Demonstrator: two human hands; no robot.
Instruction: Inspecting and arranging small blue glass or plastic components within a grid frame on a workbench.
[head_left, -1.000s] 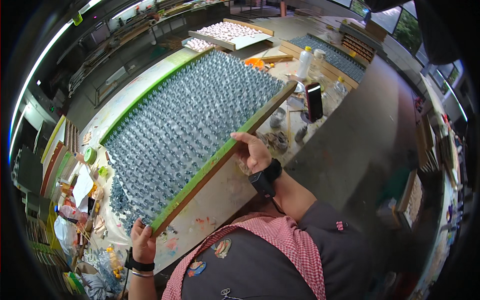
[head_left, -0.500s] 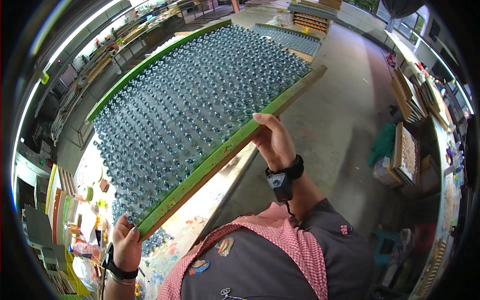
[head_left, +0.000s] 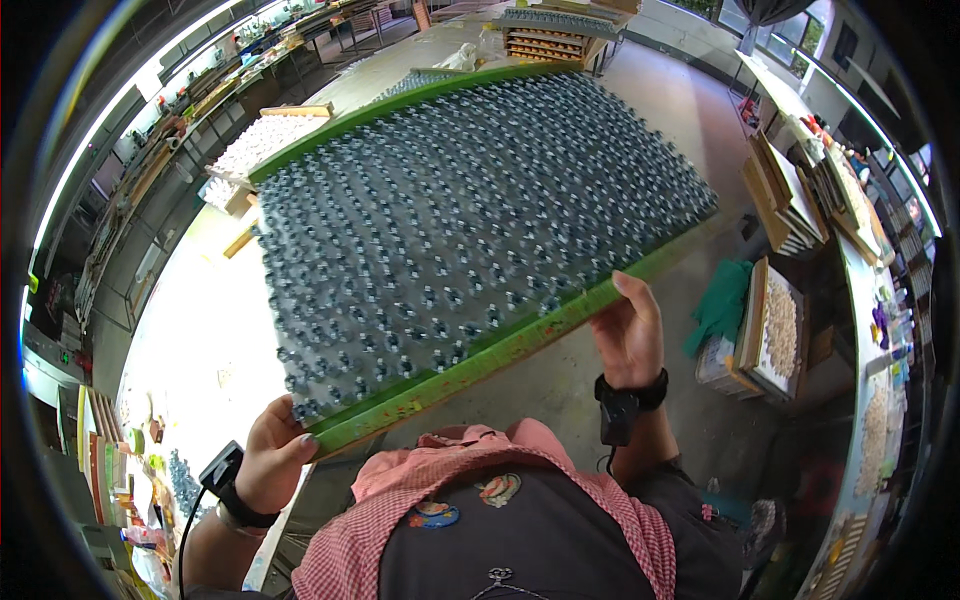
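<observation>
Green-framed tray point(head_left: 470, 365) filled with rows of small grey-blue pieces fills the space between your two hands, lifted above the worktop point(head_left: 200, 330) and tilted, its far edge reaching away from you.

Left of your left hand point(head_left: 272, 462), on the near end of the worktop, lies a clutter of small coloured items, too small to tell apart. Your left hand grips the tray's near left corner, fingers curled over the green rim and thumb along the edge. A dark band with a cable sits on that wrist.

Ahead of that hand, beyond the tray's left side, the pale worktop runs away from you, and a wooden tray of white pieces point(head_left: 265, 140) rests on it farther out, partly covered by the lifted tray's far corner.

Below the tray, between your hands, you see your pink checked collar and dark apron point(head_left: 500, 530).

Your right hand point(head_left: 632, 330) holds the tray's near edge, fingers spread flat up under the rim, thumb on the green frame; a black watch point(head_left: 628, 398) is on that wrist.

Right of your right hand, on the floor, a green cloth point(head_left: 722, 305) lies beside a box of small pale pieces point(head_left: 780, 330). Farther right, stacked wooden trays point(head_left: 790, 195) lean beside a long bench point(head_left: 880, 330).
</observation>
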